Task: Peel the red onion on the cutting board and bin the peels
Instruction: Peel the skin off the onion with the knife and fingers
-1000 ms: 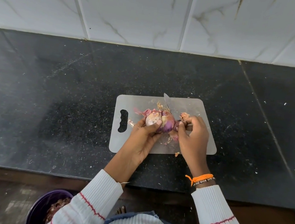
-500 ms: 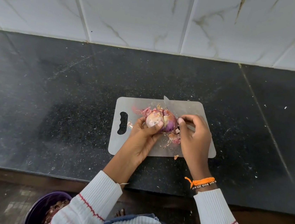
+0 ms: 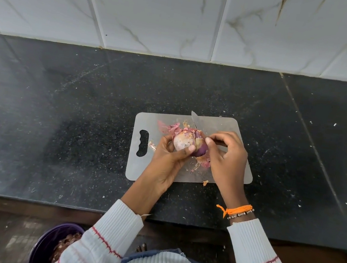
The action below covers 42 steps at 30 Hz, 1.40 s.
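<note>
Red onion sits mid-frame, held just over the cutting board, part-peeled: pale bare flesh on its left face, purple skin on the lower right, papery flaps sticking up at the top. Left hand cups it from below-left, thumb clamped across the near face. Right hand is at the onion's right shoulder, thumb and forefinger pinched together at the skin edge there; can't tell for sure how much skin is between them. Other fingers curl over a knife, blade tip poking out past the top of the onion.

Step in hand, my read: stripping remaining skin. To do it well:
- pinch low at the flap's root, pull along the curve toward the base so it comes off in one sheet, not shreds
- rotate with the left hand, don't regrip with the right
- keep the blade pointed away while peeling by fingernail

Loose peels lie on the board under the hands, one scrap at the board's near edge. Purple bin at lower left of frame, on the floor, already holding scraps. Gather the peels once, at the end.
</note>
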{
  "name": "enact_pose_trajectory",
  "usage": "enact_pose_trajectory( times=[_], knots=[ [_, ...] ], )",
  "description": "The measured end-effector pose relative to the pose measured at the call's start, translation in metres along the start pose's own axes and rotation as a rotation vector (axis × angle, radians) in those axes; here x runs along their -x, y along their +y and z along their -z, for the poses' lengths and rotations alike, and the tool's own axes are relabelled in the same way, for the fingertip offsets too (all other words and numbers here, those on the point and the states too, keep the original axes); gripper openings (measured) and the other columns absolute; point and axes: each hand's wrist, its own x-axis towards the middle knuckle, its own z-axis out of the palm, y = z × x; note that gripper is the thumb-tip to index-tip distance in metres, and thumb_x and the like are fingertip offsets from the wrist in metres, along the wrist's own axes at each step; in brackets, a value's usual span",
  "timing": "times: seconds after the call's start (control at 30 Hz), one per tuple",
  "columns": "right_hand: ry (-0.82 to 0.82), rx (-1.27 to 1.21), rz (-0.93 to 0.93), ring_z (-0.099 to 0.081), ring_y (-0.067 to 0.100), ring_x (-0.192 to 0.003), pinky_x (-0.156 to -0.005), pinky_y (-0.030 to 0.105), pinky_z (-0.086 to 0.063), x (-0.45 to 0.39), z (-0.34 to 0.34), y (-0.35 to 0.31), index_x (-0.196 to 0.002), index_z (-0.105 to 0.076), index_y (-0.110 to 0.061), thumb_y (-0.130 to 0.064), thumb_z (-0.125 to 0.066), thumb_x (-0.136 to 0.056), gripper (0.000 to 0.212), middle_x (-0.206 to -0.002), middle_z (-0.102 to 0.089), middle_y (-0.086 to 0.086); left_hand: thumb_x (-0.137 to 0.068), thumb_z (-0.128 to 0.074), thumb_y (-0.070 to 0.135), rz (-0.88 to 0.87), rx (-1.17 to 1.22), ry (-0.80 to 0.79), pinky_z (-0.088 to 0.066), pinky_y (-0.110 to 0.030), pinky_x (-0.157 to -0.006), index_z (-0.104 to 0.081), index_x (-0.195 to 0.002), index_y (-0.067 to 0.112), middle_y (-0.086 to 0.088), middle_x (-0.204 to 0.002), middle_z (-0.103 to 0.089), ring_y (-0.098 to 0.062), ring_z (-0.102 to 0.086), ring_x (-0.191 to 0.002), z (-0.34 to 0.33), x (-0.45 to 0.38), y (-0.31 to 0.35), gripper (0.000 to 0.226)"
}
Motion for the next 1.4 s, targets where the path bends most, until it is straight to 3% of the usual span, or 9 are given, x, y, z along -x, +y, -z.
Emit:
enact_pose_trajectory(
  times=[0.2, 0.3, 0.5, 0.8, 1.0, 1.1, 1.27, 1.33, 1.4],
  knots=[
    [-0.011, 0.04, -0.078, -0.055, -0.003, -0.081, -0.071, 0.001, -0.041, -0.001, 0.006, 0.006, -0.089, -0.067, -0.007, -0.001, -0.061, -0.084, 0.01, -0.092, -0.06, 0.0, -0.079, -0.055, -0.014, 0.043, 0.034, 0.021, -0.059, -0.03, -0.072, -0.045, -0.115, 0.006, -0.018, -0.117, -0.056, -0.026, -0.061, -0.101, 0.002, 0.0, 0.002, 0.043],
    [-0.021, 0.008, -0.027, -0.058, -0.001, -0.08, -0.071, 0.005, -0.046, 0.0, 0.005, 0.0, -0.087, -0.069, -0.009, -0.004, -0.066, -0.081, 0.008, -0.088, -0.061, -0.003, -0.078, -0.056, -0.017, 0.018, -0.006, 0.018, -0.059, -0.028, -0.07, -0.044, -0.113, 0.006, -0.016, -0.111, -0.059, -0.025, -0.063, -0.098, 0.002, 0.0, 0.0, 0.044],
    [0.015, 0.069, 0.072, -0.056, -0.005, -0.071, -0.067, 0.001, -0.044, 0.002, 0.002, -0.005, -0.08, -0.071, -0.007, -0.008, -0.074, -0.075, 0.006, -0.079, -0.061, -0.006, -0.074, -0.06, -0.018, -0.014, -0.073, 0.019, -0.057, -0.034, -0.079, -0.043, -0.118, 0.005, -0.02, -0.125, -0.055, -0.028, -0.06, -0.105, 0.001, 0.001, -0.001, 0.053],
    [0.008, 0.079, 0.105, -0.057, 0.006, -0.069, -0.065, 0.001, -0.043, 0.0, 0.004, -0.004, -0.075, -0.07, -0.002, -0.001, -0.073, -0.073, 0.004, -0.076, -0.064, 0.004, -0.072, -0.061, -0.017, -0.003, -0.059, -0.007, -0.057, -0.036, -0.08, -0.041, -0.124, 0.003, -0.023, -0.129, -0.052, -0.032, -0.058, -0.112, 0.002, 0.002, -0.001, 0.06],
    [0.029, 0.035, -0.032, -0.058, 0.001, -0.07, -0.065, 0.005, -0.047, 0.0, 0.003, 0.002, -0.082, -0.068, -0.004, -0.001, -0.07, -0.076, 0.007, -0.081, -0.062, 0.001, -0.077, -0.056, -0.017, 0.035, -0.015, 0.027, -0.059, -0.03, -0.072, -0.047, -0.11, 0.007, -0.017, -0.117, -0.057, -0.026, -0.061, -0.102, 0.0, 0.002, 0.002, 0.042],
    [0.009, 0.063, -0.125, -0.057, -0.001, -0.067, -0.062, 0.003, -0.046, 0.0, 0.003, 0.009, -0.085, -0.068, -0.003, -0.004, -0.071, -0.077, 0.009, -0.082, -0.062, 0.001, -0.082, -0.052, -0.015, 0.06, 0.029, 0.047, -0.058, -0.03, -0.071, -0.048, -0.107, 0.008, -0.019, -0.121, -0.054, -0.027, -0.059, -0.104, 0.002, 0.002, 0.005, 0.034],
    [-0.001, -0.045, -0.27, -0.064, 0.007, -0.083, -0.072, 0.015, -0.051, 0.001, 0.003, 0.007, -0.096, -0.068, -0.013, -0.021, -0.059, -0.09, 0.013, -0.09, -0.067, -0.005, -0.083, -0.053, -0.014, 0.059, 0.057, 0.063, -0.058, -0.03, -0.071, -0.047, -0.111, 0.008, -0.022, -0.125, -0.053, -0.027, -0.061, -0.101, 0.005, 0.002, 0.009, 0.036],
    [-0.049, -0.13, -0.294, -0.063, 0.003, -0.082, -0.068, 0.012, -0.05, 0.0, 0.003, -0.002, -0.094, -0.063, -0.022, -0.027, -0.06, -0.089, 0.008, -0.087, -0.064, -0.015, -0.082, -0.053, -0.013, 0.063, 0.059, 0.067, -0.059, -0.029, -0.068, -0.044, -0.116, 0.005, -0.022, -0.122, -0.055, -0.026, -0.062, -0.097, 0.006, 0.002, 0.009, 0.039],
    [-0.088, -0.203, -0.305, -0.064, -0.002, -0.078, -0.062, 0.009, -0.049, 0.001, 0.001, -0.008, -0.095, -0.063, -0.019, -0.021, -0.064, -0.086, 0.009, -0.087, -0.063, -0.014, -0.083, -0.053, -0.011, 0.079, 0.077, 0.072, -0.059, -0.027, -0.063, -0.041, -0.121, 0.003, -0.021, -0.117, -0.056, -0.025, -0.064, -0.093, 0.007, 0.002, 0.008, 0.043]
  ],
)
